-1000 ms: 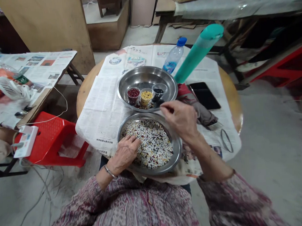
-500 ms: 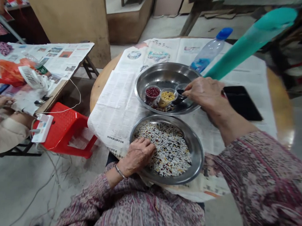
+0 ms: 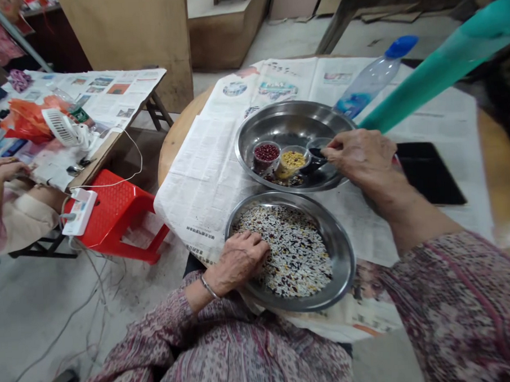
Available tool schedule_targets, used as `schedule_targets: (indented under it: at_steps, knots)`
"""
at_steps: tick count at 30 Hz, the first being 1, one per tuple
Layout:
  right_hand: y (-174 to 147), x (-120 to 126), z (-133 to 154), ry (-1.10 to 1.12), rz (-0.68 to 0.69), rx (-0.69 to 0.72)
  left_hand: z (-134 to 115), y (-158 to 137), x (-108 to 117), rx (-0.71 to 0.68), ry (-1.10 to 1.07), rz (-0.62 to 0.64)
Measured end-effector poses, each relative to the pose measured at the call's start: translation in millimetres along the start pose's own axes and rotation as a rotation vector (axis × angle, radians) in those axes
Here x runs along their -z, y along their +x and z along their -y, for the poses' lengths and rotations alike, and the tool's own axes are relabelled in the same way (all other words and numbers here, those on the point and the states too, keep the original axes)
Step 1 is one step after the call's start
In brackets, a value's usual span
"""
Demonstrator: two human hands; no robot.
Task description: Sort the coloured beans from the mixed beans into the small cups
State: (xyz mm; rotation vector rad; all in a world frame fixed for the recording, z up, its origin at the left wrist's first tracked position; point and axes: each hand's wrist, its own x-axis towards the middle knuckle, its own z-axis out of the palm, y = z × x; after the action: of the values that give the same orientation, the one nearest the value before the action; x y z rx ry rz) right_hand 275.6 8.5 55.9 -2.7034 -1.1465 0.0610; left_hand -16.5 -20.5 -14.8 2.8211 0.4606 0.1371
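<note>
A steel basin [image 3: 345, 260] nearest me holds white rice mixed with dark, red and yellow beans. Over its left rim lies my left hand [image 3: 243, 256], fingers curled together and down on the grains; what is beneath them is hidden. Behind it, a second steel basin [image 3: 289, 112] holds a clear cup of red beans [image 3: 266, 152], a cup of yellow beans [image 3: 293, 160] and a cup with dark contents [image 3: 318, 145]. My right hand [image 3: 361, 158] reaches over that basin's right rim, fingertips pinched at the dark cup. Anything in the pinch is too small to name.
A plastic bottle [image 3: 377, 78] with a blue cap, a long green tube-like object [image 3: 439, 64] and a black phone-like slab [image 3: 429, 172] are on the newspaper [image 3: 199, 176]. At left are a red stool [image 3: 112, 211], a white fan [image 3: 64, 129] and another person's hand [image 3: 7, 171].
The whole view has shifted slightly, so things sit further right. Both hands keep nearly the same places at the basins; the right fingertips stay at the dark cup.
</note>
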Motion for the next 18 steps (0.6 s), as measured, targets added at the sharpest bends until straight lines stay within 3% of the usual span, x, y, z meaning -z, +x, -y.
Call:
schedule_targets:
  at_steps: [6, 9, 12, 14, 18]
  knots:
    - [-34, 13, -7, 0.23, -0.106, 0.088, 2, 0, -1, 0.002, -0.052, -0.072]
    - [-83, 9, -12, 0.371, 0.016, 0.296, 1, -2, 2, 0.031, -0.123, -0.119]
    - [-144, -13, -11, 0.393, 0.25, 0.623, -1, -3, 6, 0.063, -0.172, -0.131]
    - [-178, -34, -8, 0.367, 0.317, 0.766, -1, -3, 6, 0.073, -0.177, -0.119]
    - [-199, -69, -5, 0.335, 0.283, 0.894, -2, -3, 6, 0.08, -0.172, -0.127]
